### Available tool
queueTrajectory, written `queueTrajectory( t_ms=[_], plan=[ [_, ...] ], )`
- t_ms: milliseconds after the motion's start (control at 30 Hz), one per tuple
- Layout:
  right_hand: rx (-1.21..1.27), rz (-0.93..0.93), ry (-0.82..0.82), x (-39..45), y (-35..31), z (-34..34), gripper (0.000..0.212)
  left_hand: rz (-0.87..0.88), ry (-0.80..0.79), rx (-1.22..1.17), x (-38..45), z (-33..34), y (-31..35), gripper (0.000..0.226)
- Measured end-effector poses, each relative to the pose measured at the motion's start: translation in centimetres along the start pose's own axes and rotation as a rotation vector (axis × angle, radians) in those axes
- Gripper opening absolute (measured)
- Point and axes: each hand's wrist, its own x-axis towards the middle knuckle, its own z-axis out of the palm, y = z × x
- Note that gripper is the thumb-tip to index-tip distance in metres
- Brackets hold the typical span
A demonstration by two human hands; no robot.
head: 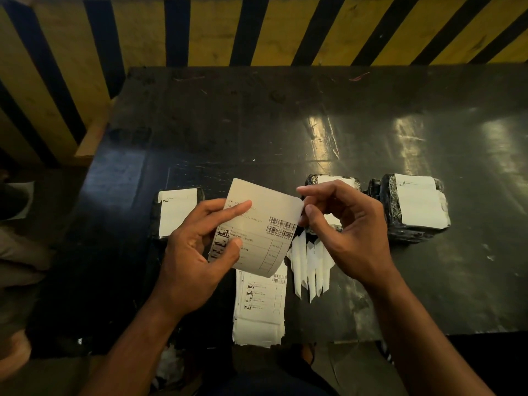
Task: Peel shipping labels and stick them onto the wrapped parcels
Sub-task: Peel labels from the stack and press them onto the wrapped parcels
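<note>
Shipping label [258, 224]: gripped in left hand [197, 247], above label stack [261, 307] on table [257, 124]. Right hand [343, 224]: pinching label's right edge. Three labelled parcels [414, 207] behind stack.

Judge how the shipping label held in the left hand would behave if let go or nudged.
The shipping label is probably thin and floppy: it curves where the left hand holds it. It likely weighs almost nothing, since a light grip holds it up. Once the right hand, at its edge, peels it, it would probably stick on contact.
</note>
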Motion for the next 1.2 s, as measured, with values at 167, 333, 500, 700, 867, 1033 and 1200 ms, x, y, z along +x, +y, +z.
queueTrajectory(
  t_ms=[167,333,500,700,867,1033,1200],
  plan=[
    [-0.014,0.005,0.01,0.1,0.1,0.0,0.021,0.007,-0.004,0.011,0.1,0.0,0.0,0.06],
    [-0.018,0.002,0.008,0.0,0.2,0.0,0.02,0.006,-0.006,0.02,0.1,0.1,0.0,0.06],
    [-0.017,-0.013,0.011,-0.1,0.0,0.0,0.022,-0.006,-0.017,0.007,0.1,0.2,-0.1,0.059],
    [0.015,-0.015,0.007,-0.2,-0.3,0.0,0.022,-0.004,-0.021,0.006,0.2,0.2,-0.2,0.056],
    [0.026,-0.014,0.005,-0.2,-0.4,0.1,0.021,-0.041,-0.02,0.02,0.2,0.4,-0.3,0.057],
    [0.084,-0.004,0.006,-0.3,-0.7,0.2,0.02,-0.093,-0.026,-0.026,0.2,0.7,-0.6,0.056],
    [0.172,0.011,0.035,-0.5,-1.1,0.6,0.02,-0.13,-0.03,-0.076,0.4,1.4,-1.2,0.055]
  ],
)
